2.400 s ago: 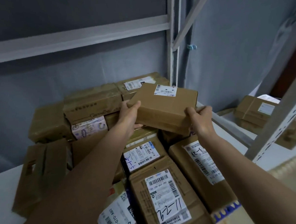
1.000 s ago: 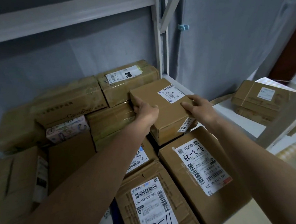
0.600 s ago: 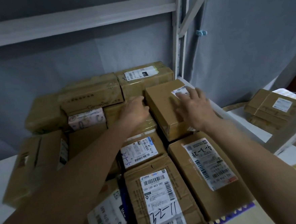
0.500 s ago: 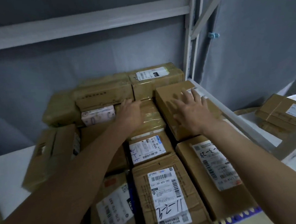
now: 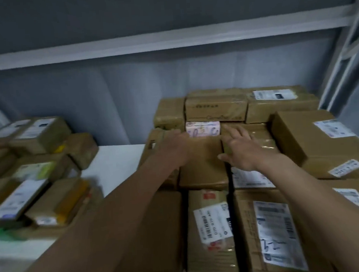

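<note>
Left side: a cluster of parcels [image 5: 34, 173] sits on the white shelf [image 5: 116, 161], well apart from the main stack. Between the two lies a strip of bare shelf board that runs back to the grey backing sheet [image 5: 107, 94]; this is the only open floor in view. Overhead, a pale beam [image 5: 167, 41] crosses the full width, leaving fair headroom above the topmost cartons. Both forearms enter from the lower edge and reach up and forward over the near cartons. The left hand [image 5: 175, 144] lies palm down on the far left corner of a plain box [image 5: 202, 166], its fingers laid forward toward the neighbouring carton's edge; the hand is blurred, and no grasp shows. The plain box is brown, unlabelled on its visible top, and lies flat in the middle row of the stack, hemmed in by cartons on every side. Just behind it stands a pink patterned box [image 5: 202, 129], wedged under a long brown carton [image 5: 215, 110]. The right hand [image 5: 241, 150] is palm down with fingers straight and spread, holding nothing; its thumb rests by the plain box's right edge and its fingers lie across a taped box [image 5: 261, 139], which is glossy with clear wrap. Right of that, a large box [image 5: 308, 139] with white labels on top and front sits highest. It is close to the shelf's upright post [image 5: 337, 65], leaving no room on that flank.
</note>
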The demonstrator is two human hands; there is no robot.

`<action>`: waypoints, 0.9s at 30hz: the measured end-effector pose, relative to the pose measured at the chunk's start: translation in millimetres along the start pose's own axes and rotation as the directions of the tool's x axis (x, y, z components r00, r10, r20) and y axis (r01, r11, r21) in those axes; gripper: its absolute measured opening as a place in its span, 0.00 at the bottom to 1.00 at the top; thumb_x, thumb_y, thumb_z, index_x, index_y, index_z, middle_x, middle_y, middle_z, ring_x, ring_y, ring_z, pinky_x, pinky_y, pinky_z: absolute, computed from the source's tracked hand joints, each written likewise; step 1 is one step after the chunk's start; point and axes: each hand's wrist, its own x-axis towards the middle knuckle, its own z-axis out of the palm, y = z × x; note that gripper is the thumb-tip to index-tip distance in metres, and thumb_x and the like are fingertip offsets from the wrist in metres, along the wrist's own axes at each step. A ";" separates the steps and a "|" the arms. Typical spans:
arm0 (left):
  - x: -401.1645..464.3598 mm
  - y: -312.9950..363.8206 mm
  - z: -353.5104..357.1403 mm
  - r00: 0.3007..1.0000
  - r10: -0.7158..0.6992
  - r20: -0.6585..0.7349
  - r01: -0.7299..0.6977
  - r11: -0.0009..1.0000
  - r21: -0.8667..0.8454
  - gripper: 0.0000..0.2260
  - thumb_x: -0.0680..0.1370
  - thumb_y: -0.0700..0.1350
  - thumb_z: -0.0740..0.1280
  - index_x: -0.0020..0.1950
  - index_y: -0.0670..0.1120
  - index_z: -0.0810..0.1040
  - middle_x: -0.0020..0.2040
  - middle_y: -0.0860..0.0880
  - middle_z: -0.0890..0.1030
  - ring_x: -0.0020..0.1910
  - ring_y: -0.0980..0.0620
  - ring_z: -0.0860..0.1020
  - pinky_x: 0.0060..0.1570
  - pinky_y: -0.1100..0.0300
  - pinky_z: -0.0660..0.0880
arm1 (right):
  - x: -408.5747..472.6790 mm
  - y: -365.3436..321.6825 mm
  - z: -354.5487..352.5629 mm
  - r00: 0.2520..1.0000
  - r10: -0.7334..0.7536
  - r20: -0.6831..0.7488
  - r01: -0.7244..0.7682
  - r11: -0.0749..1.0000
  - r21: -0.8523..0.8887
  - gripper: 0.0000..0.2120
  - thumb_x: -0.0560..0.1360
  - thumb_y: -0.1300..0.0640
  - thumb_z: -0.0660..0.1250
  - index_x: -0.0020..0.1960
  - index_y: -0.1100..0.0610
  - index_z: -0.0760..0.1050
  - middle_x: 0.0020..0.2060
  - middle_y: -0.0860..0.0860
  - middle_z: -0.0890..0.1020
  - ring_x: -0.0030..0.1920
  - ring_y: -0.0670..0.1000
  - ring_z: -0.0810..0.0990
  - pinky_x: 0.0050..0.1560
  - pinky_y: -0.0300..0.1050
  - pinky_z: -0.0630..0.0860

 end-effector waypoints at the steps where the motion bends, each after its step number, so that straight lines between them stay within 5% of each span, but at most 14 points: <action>1: -5.9 -11.8 -4.0 1.000 -0.017 -0.020 0.016 1.000 -0.012 0.15 0.81 0.45 0.58 0.66 0.44 0.73 0.67 0.44 0.73 0.64 0.46 0.70 0.64 0.55 0.64 | 3.7 -14.4 0.6 1.000 -0.028 -0.007 0.028 1.000 -0.007 0.31 0.79 0.45 0.60 0.77 0.52 0.54 0.78 0.48 0.43 0.77 0.57 0.40 0.74 0.60 0.49; 7: -42.0 -109.1 -15.3 0.983 -0.181 -0.035 0.174 0.973 -0.150 0.21 0.80 0.47 0.62 0.72 0.45 0.67 0.72 0.45 0.66 0.72 0.45 0.64 0.67 0.52 0.64 | 29.7 -114.3 9.1 0.981 -0.192 -0.032 0.192 0.981 0.005 0.34 0.79 0.45 0.60 0.78 0.51 0.47 0.78 0.47 0.43 0.77 0.55 0.41 0.75 0.59 0.47; 14: -89.7 -229.0 -23.2 0.950 -0.312 -0.008 0.310 0.945 -0.104 0.28 0.80 0.53 0.61 0.77 0.45 0.57 0.77 0.45 0.58 0.76 0.47 0.56 0.73 0.55 0.54 | 51.7 -236.0 26.8 0.946 -0.322 0.035 0.320 0.946 0.051 0.34 0.79 0.45 0.59 0.78 0.51 0.45 0.78 0.51 0.45 0.77 0.56 0.41 0.75 0.55 0.48; 18: -115.4 -282.3 -27.0 0.929 -0.370 -0.009 0.362 0.914 -0.186 0.27 0.80 0.50 0.62 0.76 0.45 0.59 0.75 0.45 0.62 0.73 0.46 0.62 0.70 0.55 0.59 | 65.7 -295.6 41.5 0.932 -0.358 0.049 0.357 0.933 0.036 0.35 0.78 0.42 0.60 0.78 0.49 0.47 0.77 0.52 0.50 0.76 0.56 0.46 0.73 0.54 0.52; 24: -128.5 -363.3 -28.7 0.894 -0.447 -0.012 0.434 0.873 -0.221 0.19 0.79 0.53 0.63 0.67 0.46 0.70 0.65 0.46 0.74 0.66 0.45 0.72 0.63 0.52 0.67 | 86.6 -370.0 62.5 0.915 -0.378 0.142 0.373 0.926 0.062 0.36 0.80 0.43 0.58 0.78 0.50 0.41 0.78 0.52 0.43 0.77 0.56 0.41 0.76 0.55 0.48; 27: -137.5 -402.7 -29.0 0.899 -0.439 0.007 0.430 0.877 -0.215 0.20 0.80 0.50 0.62 0.70 0.45 0.69 0.70 0.45 0.70 0.70 0.45 0.68 0.67 0.54 0.64 | 99.6 -402.7 73.5 0.915 -0.377 0.145 0.368 0.926 0.091 0.36 0.79 0.43 0.59 0.78 0.50 0.43 0.78 0.52 0.44 0.77 0.56 0.41 0.76 0.55 0.49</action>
